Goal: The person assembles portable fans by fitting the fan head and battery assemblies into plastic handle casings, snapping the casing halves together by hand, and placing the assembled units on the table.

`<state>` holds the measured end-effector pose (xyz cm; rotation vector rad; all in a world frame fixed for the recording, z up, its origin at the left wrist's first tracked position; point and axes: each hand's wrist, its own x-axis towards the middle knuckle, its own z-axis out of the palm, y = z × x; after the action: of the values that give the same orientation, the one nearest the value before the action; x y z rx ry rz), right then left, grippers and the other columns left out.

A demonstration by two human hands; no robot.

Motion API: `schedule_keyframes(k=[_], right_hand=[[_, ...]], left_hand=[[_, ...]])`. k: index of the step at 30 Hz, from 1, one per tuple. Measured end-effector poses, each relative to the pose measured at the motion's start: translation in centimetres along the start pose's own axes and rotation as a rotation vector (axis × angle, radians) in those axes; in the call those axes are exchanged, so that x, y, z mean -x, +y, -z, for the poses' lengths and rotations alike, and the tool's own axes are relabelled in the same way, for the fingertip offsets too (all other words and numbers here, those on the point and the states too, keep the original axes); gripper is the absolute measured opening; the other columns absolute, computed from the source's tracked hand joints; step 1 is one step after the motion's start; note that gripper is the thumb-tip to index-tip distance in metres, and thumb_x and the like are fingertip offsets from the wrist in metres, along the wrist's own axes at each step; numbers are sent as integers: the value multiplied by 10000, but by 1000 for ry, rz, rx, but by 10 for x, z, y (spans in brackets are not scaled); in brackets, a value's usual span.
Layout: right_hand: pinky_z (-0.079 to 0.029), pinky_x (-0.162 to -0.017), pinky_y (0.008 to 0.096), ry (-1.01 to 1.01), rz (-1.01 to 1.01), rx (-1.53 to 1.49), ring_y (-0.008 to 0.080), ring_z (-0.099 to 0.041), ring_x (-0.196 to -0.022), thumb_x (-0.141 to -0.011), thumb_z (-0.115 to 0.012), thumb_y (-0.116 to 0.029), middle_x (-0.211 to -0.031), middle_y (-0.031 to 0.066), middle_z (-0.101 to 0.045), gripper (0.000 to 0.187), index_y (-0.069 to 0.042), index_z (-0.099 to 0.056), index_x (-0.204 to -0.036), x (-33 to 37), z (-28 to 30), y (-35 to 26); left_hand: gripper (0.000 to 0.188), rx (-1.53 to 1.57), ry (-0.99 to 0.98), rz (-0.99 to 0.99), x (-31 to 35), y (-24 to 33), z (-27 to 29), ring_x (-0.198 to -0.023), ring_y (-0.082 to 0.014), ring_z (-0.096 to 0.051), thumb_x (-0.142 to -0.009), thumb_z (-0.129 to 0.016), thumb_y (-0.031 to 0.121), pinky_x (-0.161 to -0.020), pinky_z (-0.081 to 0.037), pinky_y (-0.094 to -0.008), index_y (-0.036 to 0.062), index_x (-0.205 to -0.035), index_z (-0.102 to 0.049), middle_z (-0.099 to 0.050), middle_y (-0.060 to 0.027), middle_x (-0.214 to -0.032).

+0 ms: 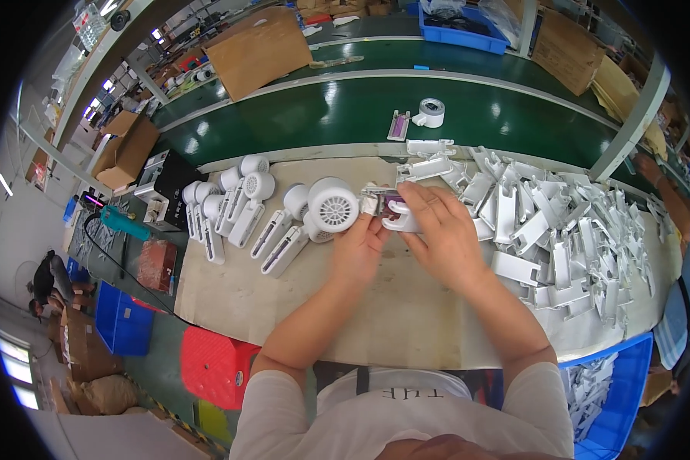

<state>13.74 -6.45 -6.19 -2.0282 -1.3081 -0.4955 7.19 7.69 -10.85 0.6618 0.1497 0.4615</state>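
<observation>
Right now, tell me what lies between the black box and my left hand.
In the head view, several white round-headed devices lie between the black box and your left hand.

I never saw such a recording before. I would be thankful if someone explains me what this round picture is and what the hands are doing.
There is no robot here, only a person with two bare hands. The picture comes from a wide fisheye camera worn on the head and looking down, so edges bend and the forearms enter from below. The left hand holds a white fan; the right hand holds a white shell at its open handle end. Whether the two are joined is hard to tell. On the bench, more fans lie to the left and a pile of shells to the right. At far left is a teal tool; behind the bench runs a green surface.
</observation>
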Motion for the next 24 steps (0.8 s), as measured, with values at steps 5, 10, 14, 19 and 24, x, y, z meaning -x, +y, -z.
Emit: schedule_keyframes(k=[5,10,14,19,24], right_hand=[[-362,-986,410,-14,23,72,301,-404,-1220,-676,-679,-111,-1304,122,-442,676,-69,-412,-1296,2,-1,-8],[-364,-986,406,-8,18,37,310,-416,-1213,-674,-678,-109,-1298,138,-446,682,-61,-409,-1298,2,3,-8],[-369,-983,403,17,34,63,317,-425,-1205,-669,-679,-109,-1292,146,-453,683,-48,-410,-1294,2,9,-12],[-366,-985,407,7,28,104,315,-426,-1205,-667,-680,-114,-1292,146,-452,692,-40,-401,-1296,5,10,-15],[-352,-999,401,13,19,135,312,-421,-1212,-671,-677,-121,-1294,149,-450,692,-40,-395,-1298,3,10,-17]], left_hand=[[328,-20,-48,-39,10,-11,0,-1088,-200,-522,-915,-455,71,-922,-447,-356,34,-1240,-424,-495,-90,-1225],[339,-101,-73,-92,16,-12,-6,-1127,-202,-492,-925,-441,95,-942,-422,-363,32,-1257,-407,-476,-86,-1249],[346,-154,-115,-157,15,-10,-8,-1154,-205,-473,-938,-429,122,-962,-405,-368,32,-1269,-390,-460,-85,-1271],[352,-158,-56,-134,15,-5,-11,-1157,-200,-471,-940,-416,120,-969,-401,-366,41,-1280,-378,-459,-87,-1276],[366,-179,-63,-141,16,-11,-10,-1125,-187,-490,-942,-413,126,-919,-417,-348,55,-1298,-370,-468,-72,-1270]])
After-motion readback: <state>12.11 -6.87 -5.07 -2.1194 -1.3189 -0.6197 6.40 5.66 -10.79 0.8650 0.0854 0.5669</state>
